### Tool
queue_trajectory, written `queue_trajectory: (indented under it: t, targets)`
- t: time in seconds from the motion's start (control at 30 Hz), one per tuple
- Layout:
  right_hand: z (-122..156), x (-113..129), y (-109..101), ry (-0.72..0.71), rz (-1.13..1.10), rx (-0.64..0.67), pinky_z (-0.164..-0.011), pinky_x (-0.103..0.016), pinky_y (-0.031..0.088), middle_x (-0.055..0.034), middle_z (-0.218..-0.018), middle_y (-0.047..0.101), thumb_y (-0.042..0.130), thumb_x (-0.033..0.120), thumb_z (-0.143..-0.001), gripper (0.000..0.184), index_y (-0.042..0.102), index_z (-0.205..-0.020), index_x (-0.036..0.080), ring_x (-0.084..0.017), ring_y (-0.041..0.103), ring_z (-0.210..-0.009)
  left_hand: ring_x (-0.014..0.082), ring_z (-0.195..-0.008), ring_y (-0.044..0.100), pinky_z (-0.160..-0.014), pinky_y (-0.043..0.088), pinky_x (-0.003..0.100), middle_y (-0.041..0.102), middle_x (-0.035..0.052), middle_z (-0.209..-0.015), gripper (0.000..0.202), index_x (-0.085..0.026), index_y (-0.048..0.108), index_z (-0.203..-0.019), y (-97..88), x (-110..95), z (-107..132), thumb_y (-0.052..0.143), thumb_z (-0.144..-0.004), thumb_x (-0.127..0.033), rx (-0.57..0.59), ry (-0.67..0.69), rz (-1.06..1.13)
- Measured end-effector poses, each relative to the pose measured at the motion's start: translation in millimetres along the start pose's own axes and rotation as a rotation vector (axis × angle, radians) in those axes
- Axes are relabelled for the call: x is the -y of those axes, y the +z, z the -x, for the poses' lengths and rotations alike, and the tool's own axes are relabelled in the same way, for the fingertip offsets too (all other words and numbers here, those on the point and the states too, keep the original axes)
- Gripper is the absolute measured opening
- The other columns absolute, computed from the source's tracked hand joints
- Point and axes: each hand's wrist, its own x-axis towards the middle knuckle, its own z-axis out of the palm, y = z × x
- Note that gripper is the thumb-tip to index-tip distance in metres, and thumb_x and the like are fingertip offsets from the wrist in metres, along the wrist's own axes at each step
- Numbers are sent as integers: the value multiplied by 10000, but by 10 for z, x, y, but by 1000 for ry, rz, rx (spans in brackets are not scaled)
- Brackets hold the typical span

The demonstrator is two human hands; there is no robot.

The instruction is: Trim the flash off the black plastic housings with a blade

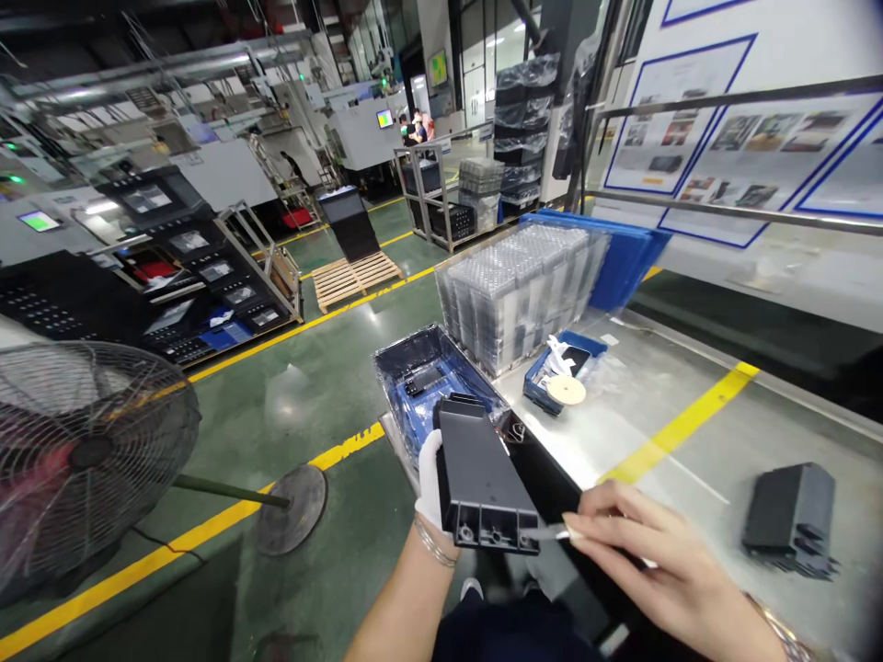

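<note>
My left hand (429,478), in a white glove, is closed around a long black plastic housing (487,460). The housing's near end faces me and shows several compartments with round bosses. My bare right hand (641,542) pinches a thin, light-coloured blade-like tool (550,532) between thumb and fingers. The tool's tip meets the lower right corner of the housing's near end; whether it touches or sits just inside cannot be made out. A second black plastic part (790,515) rests on the metal table at the right.
Beyond the housing stands a plastic-lined crate (393,363) with blue lining. On the metal table (662,395) are a blue bin (534,386), a round beige disc (566,390) and stacked clear trays (514,294). A floor fan (89,450) stands at the left.
</note>
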Motion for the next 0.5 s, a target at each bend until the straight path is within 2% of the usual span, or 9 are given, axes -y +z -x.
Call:
queue_trajectory:
  t: [0.1, 0.27, 0.4, 0.5]
  targets:
    - [31, 35, 35, 8, 7, 63, -598, -214, 526, -50, -885, 595, 595, 122, -930, 176, 605, -1077, 217, -113, 610, -737, 228, -715, 691, -763, 531, 347, 717, 112, -771, 524, -85, 706, -826, 2, -16, 1, 359, -950, -457, 8, 40, -24]
    - [77, 49, 90, 36, 6, -64, -657, -212, 546, -66, -920, 585, 595, 108, -929, 186, 617, -1089, 201, -121, 626, -801, 227, -712, 678, -780, 517, 342, 701, 122, -756, 560, -74, 709, -825, -8, -37, 25, 341, -933, -482, 36, -5, -47]
    - [59, 77, 139, 21, -44, 53, -623, -194, 535, -57, -903, 587, 582, 98, -929, 187, 619, -1081, 200, -110, 622, -764, 226, -720, 676, -798, 505, 344, 706, 112, -769, 511, -91, 704, -822, -38, -19, 35, 383, -929, -474, -17, 77, -32]
    - [-29, 106, 181, -10, -53, -52, -647, -216, 544, -72, -919, 591, 580, 71, -918, 231, 619, -1117, 183, -125, 627, -800, 215, -714, 668, -798, 502, 331, 695, 109, -749, 576, -94, 701, -811, -84, 13, 24, 354, -931, -537, 16, 80, -24]
